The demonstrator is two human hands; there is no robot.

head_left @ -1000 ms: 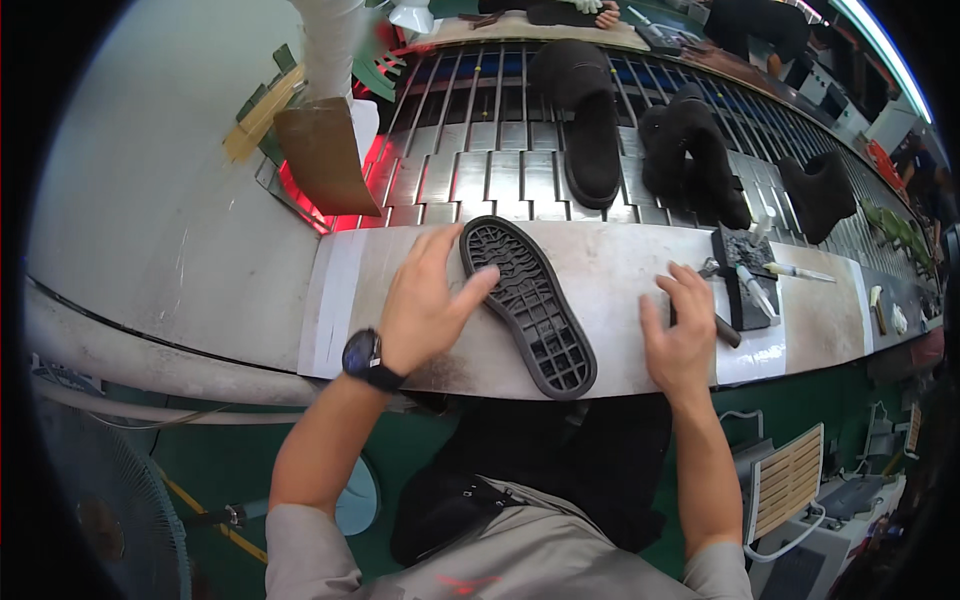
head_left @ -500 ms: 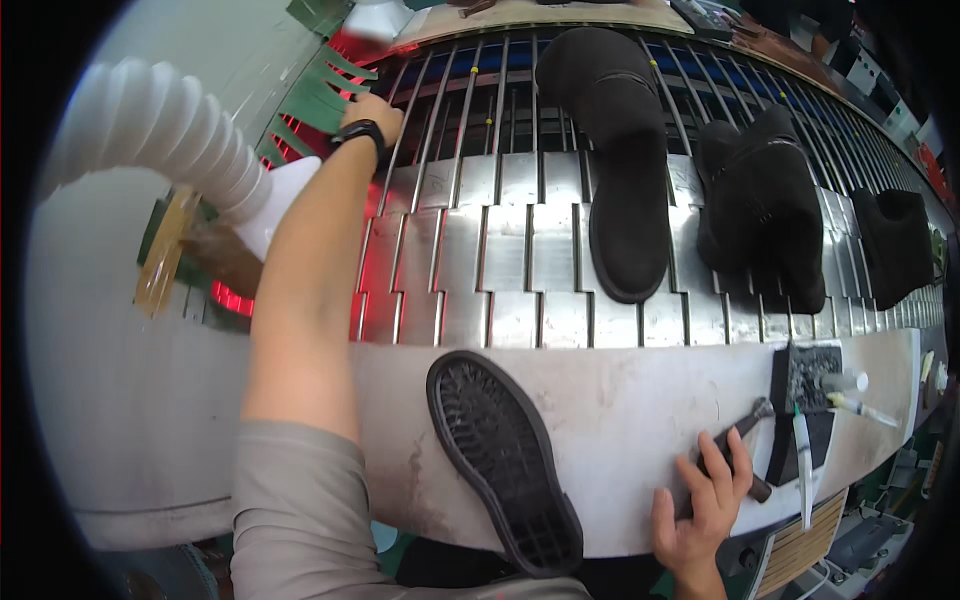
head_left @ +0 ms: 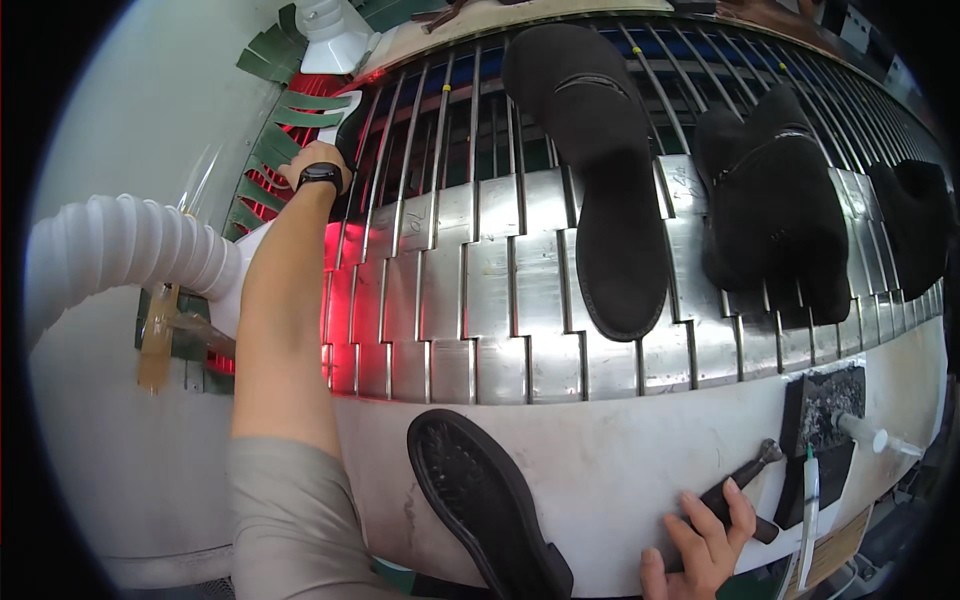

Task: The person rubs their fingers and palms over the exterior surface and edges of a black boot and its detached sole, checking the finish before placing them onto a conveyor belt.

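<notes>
Head view: green strips (head_left: 275, 147) hang beside left hand (head_left: 312, 160).

2 hands: left hand (head_left: 310, 155) at 10 o'clock, right hand (head_left: 705, 545) at 5 | 1 watch (head_left: 320, 173), at 10 | 1 black sole (head_left: 470, 480), at 6 | 1 black tool (head_left: 742, 478), at 4 | at least 2 syringes (head_left: 809, 515), near 4 | 3 dark boots (head_left: 620, 250), from 2 to 3 | 2 white hoses (head_left: 130, 245), at 9 and 11

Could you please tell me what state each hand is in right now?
Left hand: at the green strip curtain; whether it holds anything cannot be told.
Right hand: open, spread over the dark hand tool, not visibly gripping it.
</notes>
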